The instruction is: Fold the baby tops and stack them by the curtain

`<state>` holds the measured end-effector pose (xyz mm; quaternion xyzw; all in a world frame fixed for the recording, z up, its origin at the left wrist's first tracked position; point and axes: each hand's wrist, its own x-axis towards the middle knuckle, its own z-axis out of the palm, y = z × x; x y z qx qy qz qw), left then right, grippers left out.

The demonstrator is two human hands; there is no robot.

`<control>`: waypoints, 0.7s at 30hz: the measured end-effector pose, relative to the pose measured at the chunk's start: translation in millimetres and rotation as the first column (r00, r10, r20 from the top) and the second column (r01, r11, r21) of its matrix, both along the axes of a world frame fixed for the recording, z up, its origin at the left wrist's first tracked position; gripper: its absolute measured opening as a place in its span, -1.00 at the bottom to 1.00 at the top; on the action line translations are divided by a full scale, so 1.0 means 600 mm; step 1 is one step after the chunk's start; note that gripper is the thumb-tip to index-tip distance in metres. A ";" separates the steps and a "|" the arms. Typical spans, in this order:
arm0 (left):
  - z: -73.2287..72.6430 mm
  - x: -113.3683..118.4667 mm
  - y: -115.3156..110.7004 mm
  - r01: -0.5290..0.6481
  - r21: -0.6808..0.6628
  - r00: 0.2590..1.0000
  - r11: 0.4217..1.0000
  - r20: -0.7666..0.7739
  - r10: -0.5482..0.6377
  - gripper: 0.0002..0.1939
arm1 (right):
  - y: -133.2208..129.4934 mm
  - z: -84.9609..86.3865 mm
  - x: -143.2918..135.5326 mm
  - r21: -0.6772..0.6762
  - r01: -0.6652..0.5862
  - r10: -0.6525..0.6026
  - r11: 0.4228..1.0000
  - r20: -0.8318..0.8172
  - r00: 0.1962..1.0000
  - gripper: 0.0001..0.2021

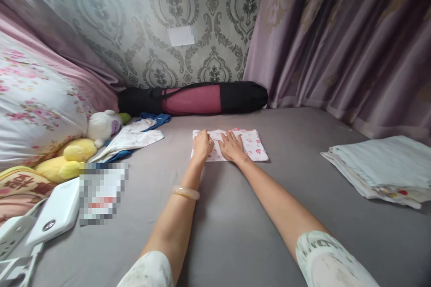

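A folded white cloth with pink and red prints (254, 145) lies flat on the grey bed sheet (229, 215) in front of me. My left hand (203, 145) is on the left part of the cloth, its fingers curled in and closed on the fabric; the fingertips are partly hidden. Just beside it, my right hand (232, 146) rests palm down on the middle of the cloth with fingers spread. A pale bangle (186, 193) circles my left forearm.
Folded light-blue cloths (387, 166) are stacked at right. Leftward lie loose clothes (134, 136), plush toys (103, 126), a white power bank (55, 210), a power strip (15, 233) and a blurred-out packet (103, 193). A long black-and-red bag (191, 98) lies along the wall.
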<state>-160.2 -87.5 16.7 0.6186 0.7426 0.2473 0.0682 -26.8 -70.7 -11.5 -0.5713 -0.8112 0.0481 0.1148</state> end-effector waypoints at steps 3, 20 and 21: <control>0.006 -0.012 0.003 -0.028 -0.010 0.994 1.000 0.101 0.029 -0.57 | 0.000 0.001 0.001 -0.002 0.003 -0.003 1.000 0.017 1.000 -0.44; -0.030 -0.118 0.017 -0.331 -0.014 0.707 0.944 0.658 0.258 -0.64 | 0.004 0.000 -0.045 -0.019 -0.017 0.017 1.000 0.007 1.000 -0.43; -0.035 -0.119 0.020 -0.330 -0.007 0.713 0.944 0.653 0.254 -0.64 | 0.004 0.003 -0.047 -0.022 -0.013 0.013 1.000 0.008 1.000 -0.43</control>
